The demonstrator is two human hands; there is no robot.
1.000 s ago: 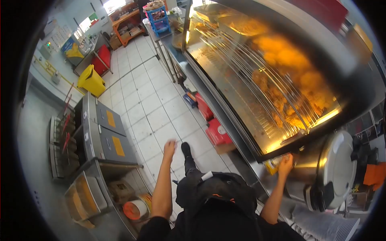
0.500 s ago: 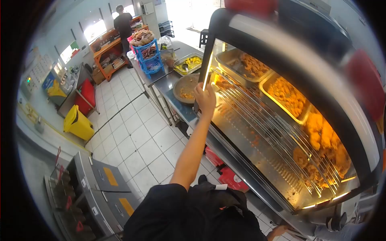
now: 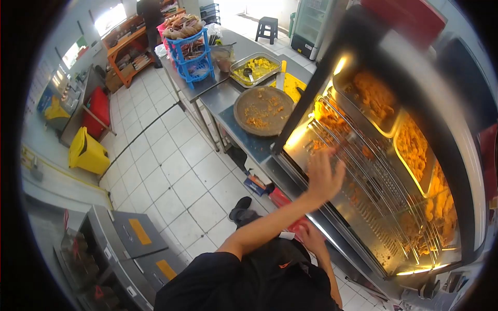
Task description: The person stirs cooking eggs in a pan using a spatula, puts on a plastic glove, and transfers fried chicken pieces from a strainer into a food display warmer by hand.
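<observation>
The heated display case (image 3: 358, 223) occupies the right side of the view, directly ahead of the left hand and above and to the right of the right hand. A steel worktable (image 3: 223, 90) extends beyond its far end. Inside the case, a wire rack (image 3: 374, 184) runs lengthwise along the lit metal floor. Two metal trays of fried food stand end to end behind the rack: the far tray (image 3: 384, 132) and the near tray (image 3: 410, 179). A round pan (image 3: 248, 105) containing crumbs sits on the worktable, just outside the case.

The left hand (image 3: 324, 178) is open, fingers spread and blurred by motion. It overlaps the lower front edge of the case, with the fingertips toward the far part of the rack; whether it touches the rack cannot be determined. The right hand (image 3: 313, 238) is lower, near the body and below the case edge, beside a red item (image 3: 282, 200). Its fingers are partly bent; whether it grips anything cannot be determined.
</observation>
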